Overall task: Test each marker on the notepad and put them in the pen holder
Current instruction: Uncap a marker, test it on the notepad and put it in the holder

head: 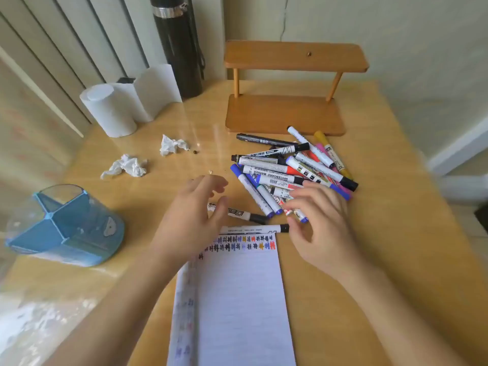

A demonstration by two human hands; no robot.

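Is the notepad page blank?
No, a row of coloured test marks runs along the top of the notepad.

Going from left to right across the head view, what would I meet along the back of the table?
White paper roll → tall black cylindrical flask → wooden two-tier desk shelf.

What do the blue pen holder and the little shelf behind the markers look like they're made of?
Pen holder: probably plastic; blue dividers inside a clear, glossy see-through wall. Shelf: apparently wood, smooth honey-brown matte finish, round dowel posts; veneer or laminate can't be ruled out.
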